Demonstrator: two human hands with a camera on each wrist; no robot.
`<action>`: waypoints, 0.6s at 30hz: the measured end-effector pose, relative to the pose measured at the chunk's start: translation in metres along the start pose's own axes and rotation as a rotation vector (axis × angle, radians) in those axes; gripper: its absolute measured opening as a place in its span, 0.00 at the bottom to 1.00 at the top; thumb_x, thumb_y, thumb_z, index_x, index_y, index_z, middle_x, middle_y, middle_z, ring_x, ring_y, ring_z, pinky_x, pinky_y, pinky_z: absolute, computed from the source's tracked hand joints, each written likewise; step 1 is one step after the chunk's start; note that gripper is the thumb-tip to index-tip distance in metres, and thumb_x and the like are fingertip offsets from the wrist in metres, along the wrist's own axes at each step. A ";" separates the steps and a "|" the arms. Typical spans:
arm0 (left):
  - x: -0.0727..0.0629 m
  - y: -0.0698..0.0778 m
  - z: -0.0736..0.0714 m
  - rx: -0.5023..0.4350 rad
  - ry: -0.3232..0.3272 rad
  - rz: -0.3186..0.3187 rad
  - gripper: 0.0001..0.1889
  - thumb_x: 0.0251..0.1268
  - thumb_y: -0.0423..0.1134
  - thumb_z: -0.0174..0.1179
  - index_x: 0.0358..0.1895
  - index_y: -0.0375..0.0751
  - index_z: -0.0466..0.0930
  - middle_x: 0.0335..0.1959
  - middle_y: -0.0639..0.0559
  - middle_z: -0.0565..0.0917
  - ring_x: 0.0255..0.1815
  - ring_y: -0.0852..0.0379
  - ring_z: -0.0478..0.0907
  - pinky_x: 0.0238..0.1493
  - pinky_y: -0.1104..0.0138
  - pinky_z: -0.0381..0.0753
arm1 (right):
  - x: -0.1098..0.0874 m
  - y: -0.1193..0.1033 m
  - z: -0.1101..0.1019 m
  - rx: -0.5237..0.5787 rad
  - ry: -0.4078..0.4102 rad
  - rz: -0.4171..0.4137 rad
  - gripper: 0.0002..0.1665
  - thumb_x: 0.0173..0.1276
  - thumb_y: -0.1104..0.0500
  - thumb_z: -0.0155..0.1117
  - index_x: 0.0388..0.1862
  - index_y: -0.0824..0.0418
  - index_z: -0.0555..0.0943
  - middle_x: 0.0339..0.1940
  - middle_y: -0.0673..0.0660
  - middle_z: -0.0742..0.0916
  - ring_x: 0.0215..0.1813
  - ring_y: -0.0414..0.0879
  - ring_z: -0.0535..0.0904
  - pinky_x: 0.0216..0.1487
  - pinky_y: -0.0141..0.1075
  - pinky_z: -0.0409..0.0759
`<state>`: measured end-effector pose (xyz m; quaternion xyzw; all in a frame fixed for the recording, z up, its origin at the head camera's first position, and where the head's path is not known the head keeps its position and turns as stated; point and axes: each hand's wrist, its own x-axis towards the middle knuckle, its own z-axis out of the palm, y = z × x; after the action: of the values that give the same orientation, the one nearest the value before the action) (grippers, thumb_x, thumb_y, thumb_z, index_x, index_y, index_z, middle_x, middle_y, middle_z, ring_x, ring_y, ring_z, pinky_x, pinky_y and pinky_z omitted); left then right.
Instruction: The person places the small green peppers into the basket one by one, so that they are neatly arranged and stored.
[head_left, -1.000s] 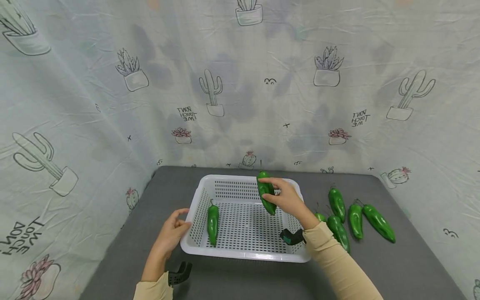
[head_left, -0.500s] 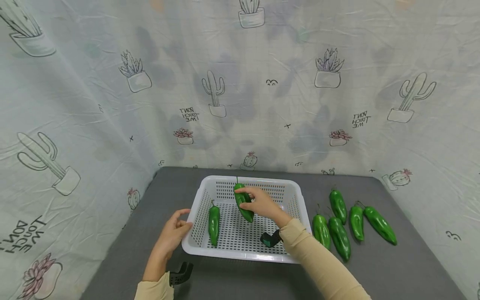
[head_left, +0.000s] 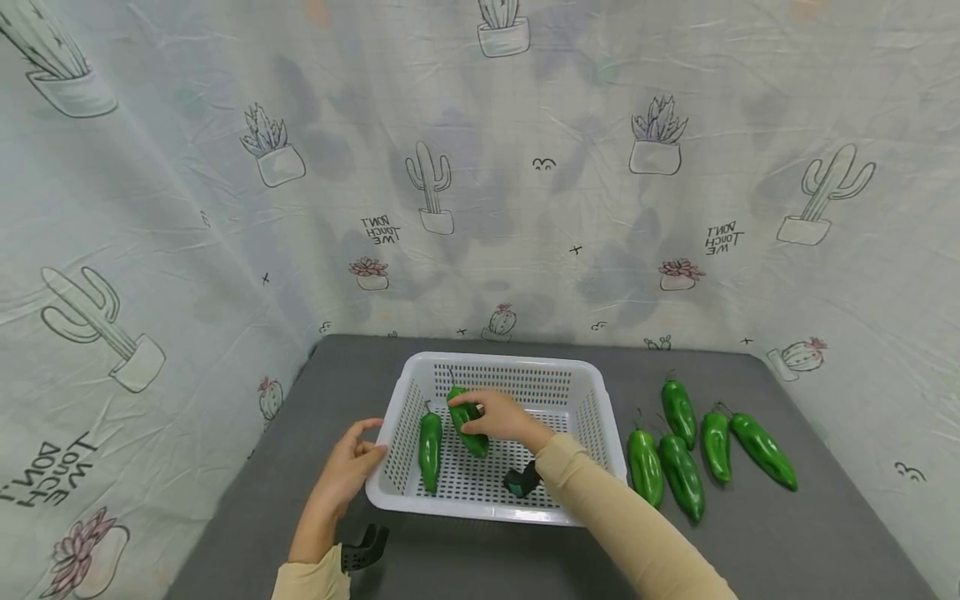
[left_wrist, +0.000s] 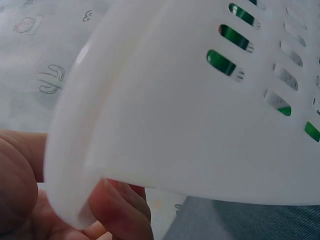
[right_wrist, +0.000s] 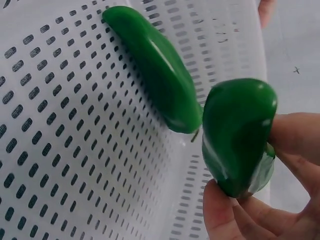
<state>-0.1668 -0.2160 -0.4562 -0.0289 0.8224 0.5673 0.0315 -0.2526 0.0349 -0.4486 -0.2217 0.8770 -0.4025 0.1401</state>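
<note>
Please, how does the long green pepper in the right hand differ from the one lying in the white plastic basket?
The long, glossy green held pepper is pinched by the right hand; the long, glossy green lying pepper rests, untouched, in the white perforated plastic basket. In the head view, the held pepper slants, while the lying pepper runs almost straight up the picture. Both share the same shiny skin and long shape.

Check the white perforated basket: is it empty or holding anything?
The basket is not empty: one green chili pepper lies inside, and the right hand holds a second pepper over it.
</note>
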 end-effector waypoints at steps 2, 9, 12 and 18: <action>0.000 0.000 0.000 -0.004 0.002 -0.007 0.26 0.68 0.31 0.53 0.68 0.35 0.59 0.39 0.35 0.81 0.37 0.48 0.80 0.34 0.62 0.76 | 0.002 -0.001 0.002 -0.016 -0.015 0.016 0.25 0.61 0.60 0.67 0.59 0.50 0.79 0.54 0.59 0.81 0.46 0.49 0.80 0.35 0.37 0.80; -0.001 0.000 0.000 -0.003 0.005 -0.003 0.26 0.67 0.31 0.53 0.68 0.35 0.60 0.39 0.35 0.81 0.36 0.49 0.80 0.34 0.62 0.76 | 0.006 -0.003 0.008 -0.082 -0.043 0.017 0.26 0.60 0.61 0.68 0.59 0.52 0.79 0.60 0.59 0.79 0.55 0.53 0.77 0.45 0.40 0.79; -0.001 0.001 0.000 0.003 0.005 0.005 0.26 0.67 0.30 0.53 0.67 0.34 0.60 0.39 0.35 0.81 0.36 0.49 0.80 0.34 0.61 0.77 | 0.008 -0.002 0.012 -0.110 -0.061 0.033 0.26 0.60 0.60 0.68 0.60 0.51 0.78 0.60 0.58 0.79 0.57 0.51 0.76 0.49 0.41 0.78; -0.001 0.001 0.001 0.001 0.012 0.006 0.26 0.67 0.30 0.53 0.67 0.34 0.60 0.38 0.36 0.81 0.36 0.50 0.80 0.34 0.61 0.77 | 0.011 0.000 0.016 -0.122 -0.089 0.041 0.27 0.61 0.60 0.67 0.60 0.52 0.77 0.66 0.57 0.75 0.65 0.53 0.71 0.59 0.46 0.72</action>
<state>-0.1662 -0.2146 -0.4559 -0.0297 0.8230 0.5667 0.0250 -0.2551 0.0191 -0.4595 -0.2297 0.8972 -0.3350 0.1732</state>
